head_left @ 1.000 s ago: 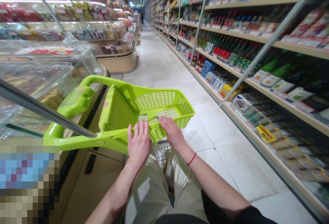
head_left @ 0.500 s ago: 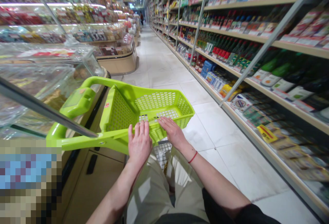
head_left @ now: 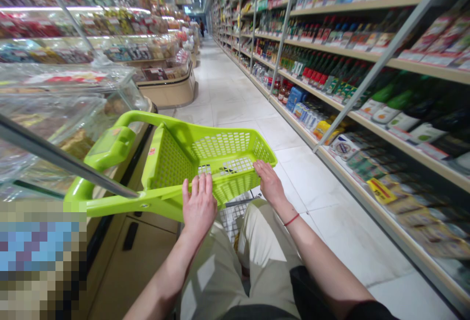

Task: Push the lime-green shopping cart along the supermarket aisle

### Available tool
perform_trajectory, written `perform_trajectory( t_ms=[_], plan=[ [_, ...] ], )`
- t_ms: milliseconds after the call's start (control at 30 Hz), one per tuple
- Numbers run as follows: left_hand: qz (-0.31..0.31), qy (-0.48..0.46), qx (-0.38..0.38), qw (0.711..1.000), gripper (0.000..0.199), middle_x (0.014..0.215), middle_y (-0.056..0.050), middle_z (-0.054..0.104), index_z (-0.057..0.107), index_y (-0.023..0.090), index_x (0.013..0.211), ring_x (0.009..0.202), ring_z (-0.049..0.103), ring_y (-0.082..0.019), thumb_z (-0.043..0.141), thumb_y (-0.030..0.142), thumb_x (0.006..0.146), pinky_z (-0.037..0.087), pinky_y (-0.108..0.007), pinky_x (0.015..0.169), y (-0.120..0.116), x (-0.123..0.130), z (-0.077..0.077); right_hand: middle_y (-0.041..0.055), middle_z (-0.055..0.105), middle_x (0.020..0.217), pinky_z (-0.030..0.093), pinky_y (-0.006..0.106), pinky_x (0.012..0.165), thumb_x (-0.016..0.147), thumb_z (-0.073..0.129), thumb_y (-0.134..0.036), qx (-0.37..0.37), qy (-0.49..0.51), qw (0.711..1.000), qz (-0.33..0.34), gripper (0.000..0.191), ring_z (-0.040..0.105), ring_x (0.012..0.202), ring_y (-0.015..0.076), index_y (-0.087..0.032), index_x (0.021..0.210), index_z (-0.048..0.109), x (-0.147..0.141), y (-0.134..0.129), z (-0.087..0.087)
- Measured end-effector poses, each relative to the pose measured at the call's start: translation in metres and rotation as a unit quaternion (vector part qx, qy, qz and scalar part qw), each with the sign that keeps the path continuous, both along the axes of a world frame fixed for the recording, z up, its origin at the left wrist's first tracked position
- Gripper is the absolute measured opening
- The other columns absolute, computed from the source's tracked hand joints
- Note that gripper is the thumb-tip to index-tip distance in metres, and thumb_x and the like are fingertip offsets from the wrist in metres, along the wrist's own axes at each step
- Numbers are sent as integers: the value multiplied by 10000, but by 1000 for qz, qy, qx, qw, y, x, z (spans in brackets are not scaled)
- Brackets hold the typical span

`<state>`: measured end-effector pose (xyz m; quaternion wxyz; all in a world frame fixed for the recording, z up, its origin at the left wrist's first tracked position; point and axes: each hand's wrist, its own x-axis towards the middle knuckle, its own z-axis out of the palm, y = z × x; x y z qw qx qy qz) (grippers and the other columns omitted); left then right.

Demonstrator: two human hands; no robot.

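Note:
A lime-green shopping cart (head_left: 176, 146) stands sideways in front of me, its handle toward the left. My left hand (head_left: 199, 200) is hooked over the near rim of its upper basket, fingers pointing inward and thumb hidden. Farther along the same rim, by the right-hand corner, my right hand (head_left: 270, 180) has its fingers bent over the edge; a thin red band circles that wrist. Through the basket's slotted walls and floor I see no goods inside. Partly hidden by my legs, a grid-like lower rack (head_left: 231, 217) shows beneath, with something yellowish at its edge.
Shelves of bottles and packs (head_left: 330, 80) line the right side. On the left are a glass-sided food case (head_left: 125, 85) and displays of bagged goods (head_left: 110, 21). A metal pole (head_left: 73, 160) slants across the cart handle. The tiled aisle (head_left: 227, 85) runs ahead, with a distant person.
My right hand has slid rightward along the basket rim to near its corner. My knee on that side has shifted up and right. The left hand stays put on the rim.

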<state>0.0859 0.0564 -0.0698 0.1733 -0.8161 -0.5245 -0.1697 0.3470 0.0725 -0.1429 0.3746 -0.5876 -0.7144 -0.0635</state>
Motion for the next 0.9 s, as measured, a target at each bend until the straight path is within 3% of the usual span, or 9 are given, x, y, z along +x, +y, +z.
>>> perform_trajectory(
  t_ms=[267, 633, 767, 900],
  plan=[
    [-4, -6, -4, 1000, 639, 1426, -182, 531, 422, 65, 1448, 1346, 452, -334, 458, 152, 816, 158, -552, 1206, -1, 0, 0, 99, 554, 1430, 361, 464, 1179, 732, 348, 95, 10, -18, 999, 49, 761, 439, 1391, 180, -186, 1422, 505, -8, 1, 1],
    [4, -32, -23, 999, 646, 1513, -161, 434, 420, 92, 1454, 1437, 346, -325, 442, 142, 810, 46, -590, 1216, 0, 0, -8, 74, 618, 1361, 374, 488, 1171, 774, 354, 54, 20, 28, 999, -31, 686, 522, 1324, 190, -220, 1366, 566, 39, 6, -14],
    [6, -24, -26, 999, 640, 1508, -167, 440, 425, 86, 1449, 1425, 362, -332, 443, 144, 811, 55, -598, 1214, 0, 0, -7, 92, 612, 1366, 365, 502, 1173, 780, 347, 51, 23, 34, 998, -51, 670, 514, 1333, 204, -201, 1357, 574, 30, 4, -12],
    [9, -12, -20, 1000, 627, 1493, -167, 462, 439, 80, 1438, 1410, 384, -333, 450, 145, 814, 66, -596, 1214, 0, -1, -7, 113, 585, 1395, 367, 477, 1175, 788, 345, 56, 23, 9, 1000, 5, 656, 477, 1364, 198, -171, 1363, 565, 15, 2, -7]
  ],
)
